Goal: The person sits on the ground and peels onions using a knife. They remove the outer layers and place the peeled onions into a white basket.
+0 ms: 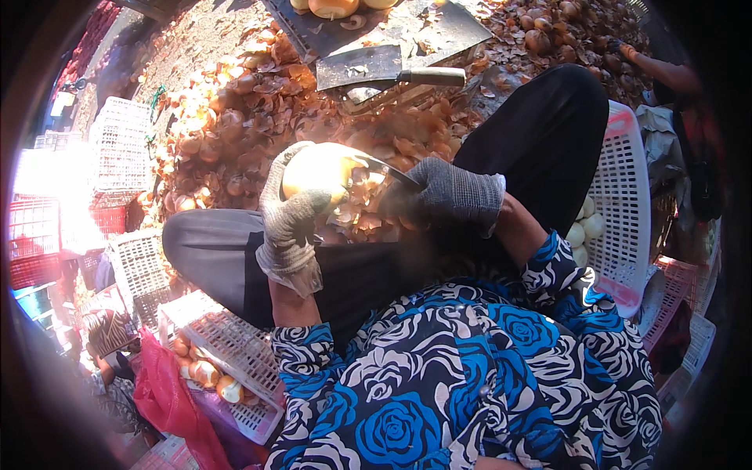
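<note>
A large onion with pale, bright flesh sits in my left hand, which wears a light knit glove. My right hand, in a grey knit glove, grips a knife. Its narrow blade reaches left to the onion's right side, and its handle is hidden in my fist. Below the onion, between my knees, lie loose brown onion skins. Both hands are above my lap.
A cleaver lies at a dark board with onions on it. Unpeeled onions and skins cover the ground. A white basket at right holds peeled onions; a crate at left holds onions. Another person's arm reaches in top right.
</note>
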A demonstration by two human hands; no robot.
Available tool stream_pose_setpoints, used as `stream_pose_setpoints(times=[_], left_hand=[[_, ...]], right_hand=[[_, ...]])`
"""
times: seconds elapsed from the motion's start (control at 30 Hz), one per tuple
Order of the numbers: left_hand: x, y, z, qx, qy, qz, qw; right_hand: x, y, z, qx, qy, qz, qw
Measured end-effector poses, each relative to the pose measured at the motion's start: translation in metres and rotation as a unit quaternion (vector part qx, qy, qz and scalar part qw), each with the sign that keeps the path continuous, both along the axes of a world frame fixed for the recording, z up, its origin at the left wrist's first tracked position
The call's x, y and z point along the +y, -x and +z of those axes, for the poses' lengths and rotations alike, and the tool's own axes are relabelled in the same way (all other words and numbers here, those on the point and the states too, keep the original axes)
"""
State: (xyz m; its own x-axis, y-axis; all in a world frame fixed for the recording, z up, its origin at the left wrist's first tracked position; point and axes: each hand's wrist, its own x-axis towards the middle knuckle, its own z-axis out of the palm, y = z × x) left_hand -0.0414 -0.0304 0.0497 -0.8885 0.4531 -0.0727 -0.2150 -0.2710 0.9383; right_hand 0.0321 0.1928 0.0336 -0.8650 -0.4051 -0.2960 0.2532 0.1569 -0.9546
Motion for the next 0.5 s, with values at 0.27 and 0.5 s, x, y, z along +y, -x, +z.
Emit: stream_pose_setpoints(times=[0.27, 0.5], left_hand=[[0.011, -0.007, -0.02, -0.009, -0.068, 0.112, 0.991], [0.023, -0.022, -0.032, 0.014, 0.004, 0.054, 0.998]], right_hand=[[-0.02, 0.004, 0.007, 0.148, 0.019, -0.262, 0.953], [-0.021, 0.009, -0.006, 0.311, -0.16, -0.236, 0.907]])
